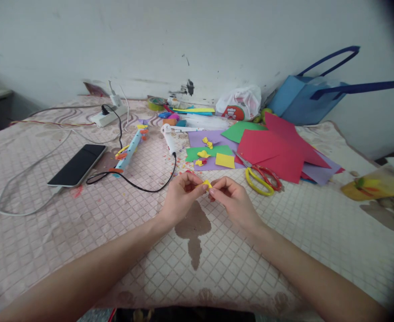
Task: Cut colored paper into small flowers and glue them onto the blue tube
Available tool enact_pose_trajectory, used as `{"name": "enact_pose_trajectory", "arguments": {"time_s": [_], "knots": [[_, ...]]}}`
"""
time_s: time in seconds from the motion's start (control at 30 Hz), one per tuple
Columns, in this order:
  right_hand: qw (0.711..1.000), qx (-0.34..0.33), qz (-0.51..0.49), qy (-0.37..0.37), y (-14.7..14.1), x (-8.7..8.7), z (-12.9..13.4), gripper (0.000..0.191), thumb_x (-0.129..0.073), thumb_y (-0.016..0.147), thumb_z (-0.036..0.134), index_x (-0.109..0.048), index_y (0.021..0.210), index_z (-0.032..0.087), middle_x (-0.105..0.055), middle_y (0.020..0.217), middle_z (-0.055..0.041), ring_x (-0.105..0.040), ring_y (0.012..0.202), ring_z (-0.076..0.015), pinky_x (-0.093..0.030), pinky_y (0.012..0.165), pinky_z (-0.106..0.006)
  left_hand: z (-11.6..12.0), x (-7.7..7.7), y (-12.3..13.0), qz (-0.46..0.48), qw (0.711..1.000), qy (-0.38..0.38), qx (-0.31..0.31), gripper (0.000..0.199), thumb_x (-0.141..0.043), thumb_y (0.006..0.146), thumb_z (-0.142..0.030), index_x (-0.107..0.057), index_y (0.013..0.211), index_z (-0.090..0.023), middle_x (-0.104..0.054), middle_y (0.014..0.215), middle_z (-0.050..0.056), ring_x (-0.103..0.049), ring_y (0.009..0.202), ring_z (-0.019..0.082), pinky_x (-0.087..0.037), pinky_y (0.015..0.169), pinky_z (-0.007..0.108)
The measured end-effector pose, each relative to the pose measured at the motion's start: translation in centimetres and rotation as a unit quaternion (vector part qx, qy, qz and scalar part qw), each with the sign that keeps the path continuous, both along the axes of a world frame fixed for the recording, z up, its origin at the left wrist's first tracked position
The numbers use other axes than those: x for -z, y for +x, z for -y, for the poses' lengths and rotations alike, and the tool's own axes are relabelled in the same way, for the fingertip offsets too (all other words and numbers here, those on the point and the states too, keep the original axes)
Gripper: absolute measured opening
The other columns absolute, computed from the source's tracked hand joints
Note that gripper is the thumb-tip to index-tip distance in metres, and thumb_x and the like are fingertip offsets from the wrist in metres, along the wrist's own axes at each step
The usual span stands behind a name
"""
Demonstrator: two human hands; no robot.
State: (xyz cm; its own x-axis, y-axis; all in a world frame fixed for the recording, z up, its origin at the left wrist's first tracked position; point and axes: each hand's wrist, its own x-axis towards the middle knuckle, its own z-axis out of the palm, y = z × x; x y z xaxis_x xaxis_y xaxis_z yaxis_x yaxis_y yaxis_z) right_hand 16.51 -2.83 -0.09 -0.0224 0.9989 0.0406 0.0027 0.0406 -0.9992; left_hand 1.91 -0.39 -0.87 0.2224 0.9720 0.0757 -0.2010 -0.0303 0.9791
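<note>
Between my two hands is a small piece of yellow paper (207, 183), pinched from both sides just above the tablecloth. The fingertips of my left hand (184, 194) are closed on its left end, and those of my right hand (232, 197) grip its right end. Fingers cover much of the piece, so its full shape is hidden. Just beyond it lie several small folded yellow paper pieces (203, 154) and a flat yellow paper square (225, 160), on green paper (192, 154) and purple paper (197, 137). Scissors with red and yellow handles (259, 181) lie right of my right hand.
A white glue gun (169, 139) with a black cord lies behind my left hand. Further left are a decorated blue paper strip (132, 150), a phone (77, 165) and a power strip (109, 116). Red paper sheets (274, 154), a blue bag (306, 98) and a plastic cup (374, 181) occupy the right.
</note>
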Motion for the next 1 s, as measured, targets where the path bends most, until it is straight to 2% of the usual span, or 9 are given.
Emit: {"name": "enact_pose_trajectory", "arguments": {"time_s": [0.13,0.3,0.57,0.73,0.87,1.0], "knots": [[1.0,-0.017,-0.013,0.004,0.1,0.2,-0.1,0.011,-0.062,0.075,0.023,-0.051,0.072,0.019,-0.055,0.068,0.0022,-0.053,0.064,-0.0113,-0.043,0.06,-0.026,0.0,-0.1,0.0,0.03,0.999,0.0,0.016,0.026,-0.067,0.072,-0.019,-0.049,0.091,-0.015,-0.058,0.069,-0.002,-0.056,0.063,0.01,-0.043,0.061,0.024],[0.999,-0.037,-0.032,0.002,0.3,0.2,-0.3,0.018,-0.061,0.075,0.019,-0.052,0.09,0.022,-0.055,0.076,0.0028,-0.054,0.065,-0.0107,-0.044,0.062,-0.026,0.1,-0.2,0.0,0.021,0.999,-0.012,0.024,0.026,-0.066,0.073,-0.019,-0.048,0.091,-0.014,-0.057,0.07,-0.001,-0.056,0.065,0.01,-0.043,0.061,0.024],[0.998,-0.052,-0.018,-0.003,0.6,0.3,-0.3,0.013,-0.06,0.076,0.019,-0.055,0.088,0.021,-0.057,0.077,0.0015,-0.054,0.066,-0.0108,-0.044,0.062,-0.026,0.1,0.0,0.0,-0.001,1.0,0.002,0.023,0.027,-0.065,0.074,-0.02,-0.047,0.094,-0.014,-0.056,0.072,-0.001,-0.055,0.067,0.01,-0.043,0.063,0.024],[0.996,-0.082,-0.001,-0.017,1.0,-0.1,-0.6,0.009,-0.059,0.08,0.028,-0.056,0.085,0.02,-0.057,0.079,0.0002,-0.054,0.067,-0.0112,-0.044,0.063,-0.026,0.0,0.2,-0.1,-0.009,0.999,0.011,0.048,0.027,-0.064,0.074,-0.02,-0.046,0.094,-0.015,-0.056,0.071,-0.001,-0.055,0.065,0.01,-0.043,0.062,0.024],[0.991,-0.123,0.054,-0.017,1.4,-0.3,-0.9,0.014,-0.059,0.08,0.032,-0.056,0.077,0.019,-0.052,0.069,0.0021,-0.049,0.062,-0.0108,-0.041,0.058,-0.026,-0.1,0.5,-0.3,-0.048,0.996,0.015,0.076,0.03,-0.065,0.074,-0.022,-0.046,0.097,-0.016,-0.056,0.069,-0.002,-0.056,0.062,0.01,-0.043,0.061,0.024],[0.989,-0.119,0.083,0.014,1.6,-0.2,-1.1,0.015,-0.056,0.082,0.032,-0.055,0.075,0.019,-0.05,0.066,0.0028,-0.046,0.061,-0.0111,-0.039,0.057,-0.026,-0.2,0.4,-0.2,-0.045,0.996,-0.004,0.083,0.03,-0.067,0.071,-0.024,-0.049,0.094,-0.015,-0.061,0.077,0.001,-0.06,0.069,0.012,-0.046,0.065,0.025]]}}
